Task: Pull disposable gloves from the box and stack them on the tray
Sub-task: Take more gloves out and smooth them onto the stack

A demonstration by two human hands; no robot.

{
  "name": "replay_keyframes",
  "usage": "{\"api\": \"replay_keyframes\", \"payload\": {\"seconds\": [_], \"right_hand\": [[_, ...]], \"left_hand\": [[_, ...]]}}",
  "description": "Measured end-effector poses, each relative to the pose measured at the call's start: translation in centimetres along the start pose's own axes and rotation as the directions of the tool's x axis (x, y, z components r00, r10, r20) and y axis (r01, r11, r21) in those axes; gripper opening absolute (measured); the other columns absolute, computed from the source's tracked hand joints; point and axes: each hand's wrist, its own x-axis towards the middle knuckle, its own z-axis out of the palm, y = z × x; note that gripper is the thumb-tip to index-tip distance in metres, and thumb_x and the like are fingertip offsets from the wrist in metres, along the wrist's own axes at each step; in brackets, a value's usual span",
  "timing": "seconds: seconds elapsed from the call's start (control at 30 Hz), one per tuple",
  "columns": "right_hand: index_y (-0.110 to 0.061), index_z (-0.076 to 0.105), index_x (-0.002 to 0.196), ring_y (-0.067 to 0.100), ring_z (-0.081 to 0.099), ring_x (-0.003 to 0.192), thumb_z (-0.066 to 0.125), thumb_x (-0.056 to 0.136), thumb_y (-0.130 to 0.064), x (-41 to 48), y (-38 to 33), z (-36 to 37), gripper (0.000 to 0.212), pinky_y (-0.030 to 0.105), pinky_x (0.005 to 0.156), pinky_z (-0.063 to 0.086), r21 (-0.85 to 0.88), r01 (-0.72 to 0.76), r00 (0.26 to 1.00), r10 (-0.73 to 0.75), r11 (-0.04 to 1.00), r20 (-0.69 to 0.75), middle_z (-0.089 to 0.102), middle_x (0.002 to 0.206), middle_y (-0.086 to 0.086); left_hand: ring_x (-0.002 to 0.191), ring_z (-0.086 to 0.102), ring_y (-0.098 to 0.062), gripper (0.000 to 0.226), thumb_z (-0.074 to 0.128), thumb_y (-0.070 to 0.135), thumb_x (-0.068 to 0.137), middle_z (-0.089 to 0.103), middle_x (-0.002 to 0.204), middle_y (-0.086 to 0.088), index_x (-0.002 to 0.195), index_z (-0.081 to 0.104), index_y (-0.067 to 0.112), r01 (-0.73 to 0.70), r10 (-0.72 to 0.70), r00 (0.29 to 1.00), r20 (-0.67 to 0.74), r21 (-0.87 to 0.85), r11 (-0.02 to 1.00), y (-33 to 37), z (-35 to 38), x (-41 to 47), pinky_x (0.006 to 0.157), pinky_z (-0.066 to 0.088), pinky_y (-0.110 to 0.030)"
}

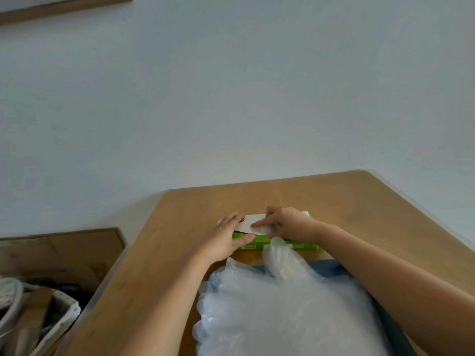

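One finger of the right hand (pixel 290 224) extended at the glove box (pixel 300 245) slot, touching a clear glove (pixel 263 229); hold unclear. Left hand (pixel 228 237), fingers straight, steadies the box. Glove stack (pixel 282 312) on blue tray (pixel 331 267). Extraction step; next: pinch, draw out

I take this for a plain room in a home rather than a workplace: a wooden table (pixel 359 201) with rounded corners stands by a bare pale wall (pixel 231 86), a wood-framed piece (pixel 64 6) hangs at the upper left, and low beside the table sit a cardboard box (pixel 64 250) and a dotted fabric basket (pixel 67 312) full of jumbled odds and ends
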Motion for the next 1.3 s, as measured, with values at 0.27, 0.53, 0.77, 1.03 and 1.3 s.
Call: {"api": "replay_keyframes", "payload": {"seconds": [0.27, 0.53, 0.77, 1.03, 1.3], "right_hand": [[-0.012, 0.075, 0.094, 0.014, 0.049, 0.076, 0.065, 0.087, -0.012, 0.3, -0.2, 1.0, 0.013, 0.022, 0.068, 0.037, 0.072, -0.043, 0.992, 0.05, 0.997, -0.113, 0.05, 0.076, -0.011], [-0.018, 0.075, 0.088, 0.0, 0.053, 0.072, 0.069, 0.086, -0.021, -0.6, -0.1, 0.4, 0.007, 0.008, 0.065, 0.041, 0.389, -0.087, 0.969, 0.169, 0.917, -0.181, 0.061, 0.079, -0.014], [-0.012, 0.069, 0.084, 0.01, 0.05, 0.062, 0.065, 0.09, -0.021, -0.2, 0.0, 0.3, 0.012, 0.014, 0.054, 0.043, 0.623, -0.163, 0.913, 0.356, 0.765, -0.199, 0.06, 0.071, 0.0], [-0.012, 0.054, 0.073, 0.012, 0.041, 0.063, 0.051, 0.095, -0.016, -1.8, 0.4, -2.2, 0.022, 0.024, 0.061, 0.031, 0.967, 0.237, 0.905, 0.34, 0.092, -0.255, 0.053, 0.064, -0.004], [-0.004, 0.053, 0.078, 0.011, 0.054, 0.057, 0.047, 0.096, -0.013, -6.6, -3.6, -7.8, 0.021, 0.022, 0.06, 0.043, 0.952, 0.279, 0.924, 0.236, 0.126, -0.302, 0.054, 0.065, 0.004]], "left_hand": [[0.147, 0.01, -0.016, 0.071, 0.048, 0.055, 0.091, 0.008, 0.161, 0.007, 0.152, 0.02, 0.029, -0.003, 0.003, 1.0, -0.007, -0.028, 1.0, -0.2, 0.3, -0.3, 0.119, 0.019, -0.043], [0.147, 0.012, -0.017, 0.072, 0.047, 0.057, 0.091, 0.008, 0.161, 0.007, 0.152, 0.019, 0.03, 0.001, -0.001, 1.0, 0.013, -0.018, 1.0, -0.1, 0.2, -0.6, 0.118, 0.021, -0.044], [0.139, 0.029, -0.02, 0.073, 0.048, 0.06, 0.089, 0.025, 0.153, 0.006, 0.15, 0.023, 0.027, -0.003, 0.003, 1.0, 0.025, -0.007, 1.0, 0.1, -0.1, -0.7, 0.112, 0.034, -0.044], [0.135, 0.036, -0.018, 0.075, 0.052, 0.058, 0.089, 0.03, 0.152, 0.003, 0.15, 0.024, 0.027, -0.001, 0.0, 0.999, 0.036, 0.043, 0.999, 0.6, -0.5, -1.1, 0.11, 0.035, -0.04], [0.142, 0.027, -0.014, 0.095, 0.04, 0.082, 0.076, 0.023, 0.158, 0.003, 0.151, 0.027, 0.024, 0.041, -0.046, 0.995, 0.089, 0.059, 0.997, 3.2, -2.8, -1.5, 0.11, 0.027, -0.025]]}}
